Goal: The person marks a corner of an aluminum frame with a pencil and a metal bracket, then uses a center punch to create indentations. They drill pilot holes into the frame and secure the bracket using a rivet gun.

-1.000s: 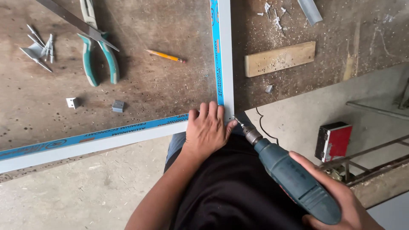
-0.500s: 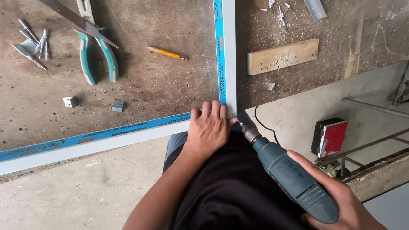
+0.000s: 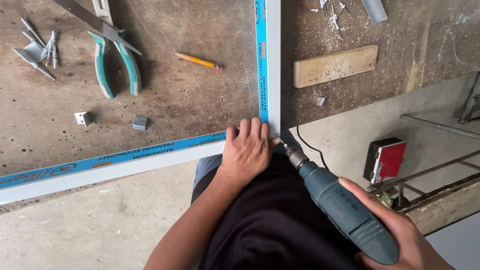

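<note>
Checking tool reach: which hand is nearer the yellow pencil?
Left. The left hand rests on the frame corner, just below the pencil; the right hand grips the drill farther off, at lower right.

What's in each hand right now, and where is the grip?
Right hand grips the drill by its rear body. Left hand lies flat on the frame corner, pressing rather than gripping.

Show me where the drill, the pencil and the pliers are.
drill [image 3: 345, 212], head view, on its teal body.
pencil [image 3: 197, 60], head view, middle of the yellow shaft.
pliers [image 3: 102, 70], head view, on one teal handle.
</note>
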